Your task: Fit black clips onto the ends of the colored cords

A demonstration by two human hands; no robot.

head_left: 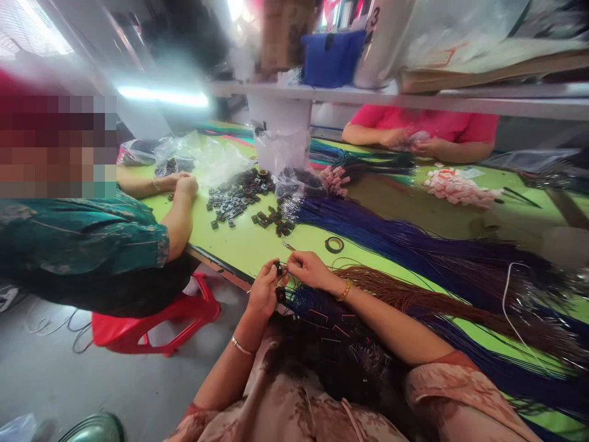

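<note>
Close together at the table's near edge, my two hands meet over a small black connector piece (pixel 278 268). My left hand (pixel 264 287) is closed on that piece, with thin wires between its fingers. The fingers of my right hand (pixel 307 269) are pinched beside it, on the end of a thin wire. Just below my left fingers hangs another black piece (pixel 280 295) with a red mark. Dark blue wires (pixel 308 301) lie under my right wrist. A bundle of brown wires (pixel 396 285) stretches away to the right.
Black pieces (pixel 234 199) are heaped on the green table (pixel 207 236), near a roll of black tape (pixel 334 245). Long blue wires (pixel 368 227) and pink pieces (pixel 460 189) lie to the right. One person sits at the left by a red stool (pixel 138 328), another across the table.
</note>
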